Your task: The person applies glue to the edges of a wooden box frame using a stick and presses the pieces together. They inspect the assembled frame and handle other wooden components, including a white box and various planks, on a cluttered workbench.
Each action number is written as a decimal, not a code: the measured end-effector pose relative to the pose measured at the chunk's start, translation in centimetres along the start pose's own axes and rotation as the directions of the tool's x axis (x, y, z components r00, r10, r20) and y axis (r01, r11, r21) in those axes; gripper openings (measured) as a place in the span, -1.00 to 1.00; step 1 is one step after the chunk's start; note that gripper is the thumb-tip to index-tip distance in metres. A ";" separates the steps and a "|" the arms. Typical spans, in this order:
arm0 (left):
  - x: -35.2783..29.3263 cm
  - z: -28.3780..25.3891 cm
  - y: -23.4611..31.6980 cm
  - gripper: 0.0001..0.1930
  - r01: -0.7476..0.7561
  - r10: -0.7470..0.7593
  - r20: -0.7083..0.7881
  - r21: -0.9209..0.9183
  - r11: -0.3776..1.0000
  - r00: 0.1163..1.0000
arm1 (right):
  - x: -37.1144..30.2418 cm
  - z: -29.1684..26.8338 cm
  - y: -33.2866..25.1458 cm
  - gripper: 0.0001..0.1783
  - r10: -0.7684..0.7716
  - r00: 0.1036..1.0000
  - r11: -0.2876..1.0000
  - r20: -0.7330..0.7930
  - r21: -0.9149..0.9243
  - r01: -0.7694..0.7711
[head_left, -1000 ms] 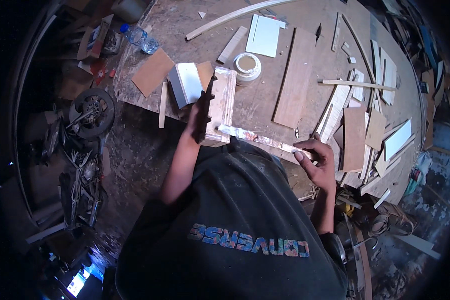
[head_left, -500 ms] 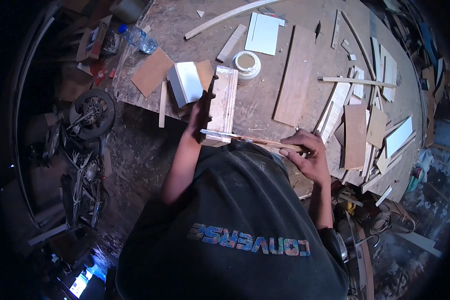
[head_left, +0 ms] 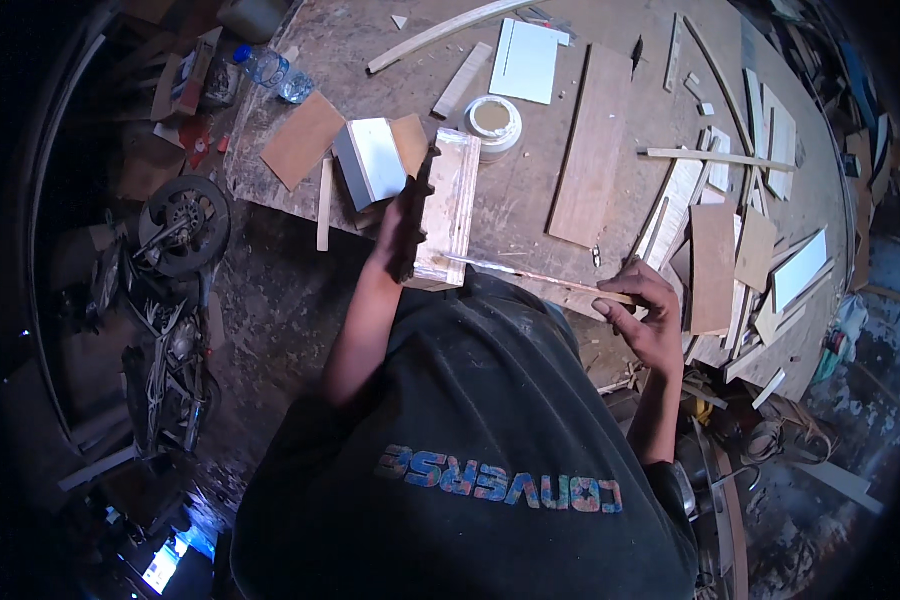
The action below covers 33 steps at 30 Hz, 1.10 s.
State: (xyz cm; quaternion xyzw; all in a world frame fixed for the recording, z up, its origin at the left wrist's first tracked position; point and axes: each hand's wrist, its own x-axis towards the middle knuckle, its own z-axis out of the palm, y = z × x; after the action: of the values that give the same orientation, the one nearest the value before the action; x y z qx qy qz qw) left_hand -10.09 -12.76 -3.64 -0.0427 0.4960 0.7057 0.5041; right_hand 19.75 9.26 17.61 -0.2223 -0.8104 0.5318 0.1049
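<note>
My left hand [head_left: 402, 225], mostly in deep shadow, grips the left side of a pale plywood piece [head_left: 452, 190] at the table's near edge. A white smear runs along that piece's near end. In my right hand [head_left: 650, 312] is a thin wooden stick [head_left: 550, 279], pinched between thumb and fingers at its right end. The stick's whitened left tip lies over the near end of the plywood piece. Just beyond stands a round white tub [head_left: 494, 125] with beige contents. Left of my left hand sits a white-faced block [head_left: 370, 160].
A long brown board [head_left: 588, 150] and a white panel [head_left: 525, 62] lie on the worktable [head_left: 370, 95]. Wood offcuts [head_left: 710, 270] pile up on the right. A plastic bottle [head_left: 275, 75] lies at the far left. Beside the table is a motorcycle wheel [head_left: 185, 228].
My right hand has moved to the right, drawing the stick's tip rightward across the near end of the plywood piece. My left hand keeps its grip there.
</note>
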 end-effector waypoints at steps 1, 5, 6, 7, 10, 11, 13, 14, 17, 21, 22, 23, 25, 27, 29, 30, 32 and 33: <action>0.1 0.1 0.1 -0.51 0.016 -0.016 0.028 -0.018 1.000 0.999 | 0.3 0.2 -0.4 -0.77 -0.003 1.000 1.000 -0.020 0.018 0.003; 0.6 -0.8 0.3 -0.54 0.112 -0.092 0.163 -0.116 0.987 0.982 | 1.3 0.9 -1.7 -0.76 -0.004 1.000 0.998 0.026 0.057 0.002; 0.7 -1.0 0.3 -0.55 0.130 -0.104 0.188 -0.131 0.983 0.977 | 1.5 0.9 -1.8 -0.76 -0.012 0.999 0.998 0.039 0.054 0.010; 0.8 -1.2 0.2 -0.55 0.123 -0.101 0.179 -0.118 0.985 0.979 | 1.6 0.9 -1.8 -0.76 -0.021 0.998 0.998 0.051 0.052 0.018; 0.9 -1.6 0.1 -0.55 0.113 -0.089 0.176 -0.131 0.985 0.980 | 1.1 -0.3 -1.8 -0.75 -0.023 0.997 0.999 0.077 -0.045 0.026; 0.8 -1.8 0.2 -0.55 0.111 -0.082 0.182 -0.150 0.982 0.980 | 0.8 -0.7 -1.4 -0.75 -0.025 0.997 0.999 0.068 -0.025 0.027; 0.6 -1.6 0.5 -0.55 0.112 -0.073 0.201 -0.191 0.975 0.977 | 0.1 -1.1 -0.3 -0.75 -0.024 0.999 1.000 0.045 0.015 0.024; 0.5 -1.4 0.4 -0.56 0.091 -0.062 0.171 -0.167 0.982 0.983 | -0.1 -1.0 -0.1 -0.75 0.031 0.999 0.999 0.016 0.024 -0.031; -0.1 -0.3 0.6 -0.55 0.047 -0.036 0.097 -0.122 0.991 0.995 | -0.2 -0.6 0.5 -0.77 0.091 0.993 0.995 -0.079 0.042 -0.088; 0.5 -1.4 0.2 -0.55 0.136 -0.132 0.044 -0.113 0.984 0.990 | 1.2 0.9 0.0 -0.79 -0.023 0.987 1.000 -0.157 0.007 0.025; 0.7 -1.8 0.0 -0.54 0.146 -0.144 0.032 -0.094 0.985 0.989 | 1.4 1.0 -0.1 -0.80 -0.030 0.987 1.000 -0.158 0.002 0.030; 0.7 -2.2 -0.2 -0.54 0.158 -0.157 0.020 -0.075 0.985 0.987 | 1.4 0.9 -0.1 -0.80 -0.008 0.989 1.000 -0.147 0.009 0.010; 0.7 -2.1 -0.2 -0.54 0.146 -0.146 -0.027 -0.003 0.989 0.989 | 1.3 0.7 0.0 -0.80 0.035 0.991 0.999 -0.127 0.022 -0.033; 0.4 -1.6 0.0 -0.53 0.156 -0.152 -0.073 0.047 0.987 0.986 | 1.0 0.7 0.6 -0.81 0.123 0.984 0.972 -0.125 0.217 -0.094; -0.1 -0.6 0.5 -0.51 0.162 -0.157 -0.065 0.088 0.983 0.986 | 0.9 0.8 0.9 -0.82 0.181 0.977 0.936 -0.113 0.325 -0.135; -0.5 0.0 0.8 -0.50 0.164 -0.158 -0.063 0.108 0.981 0.985 | 1.0 0.9 0.9 -0.81 0.193 0.975 0.929 -0.107 0.340 -0.147; -0.8 0.8 1.0 -0.48 0.161 -0.153 -0.072 0.133 0.978 0.986 | 1.4 1.5 0.8 -0.81 0.201 0.976 0.912 -0.087 0.380 -0.154; -0.6 1.0 0.9 -0.47 0.158 -0.149 -0.074 0.132 0.979 0.986 | 1.7 2.2 0.8 -0.81 0.196 0.978 0.902 -0.073 0.405 -0.151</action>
State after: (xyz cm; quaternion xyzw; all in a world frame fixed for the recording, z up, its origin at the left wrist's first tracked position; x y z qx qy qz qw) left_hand -10.05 -12.46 -2.18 -0.0682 0.5545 0.6271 0.5429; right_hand 17.60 8.50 15.90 -0.2973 -0.6552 0.6791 0.1454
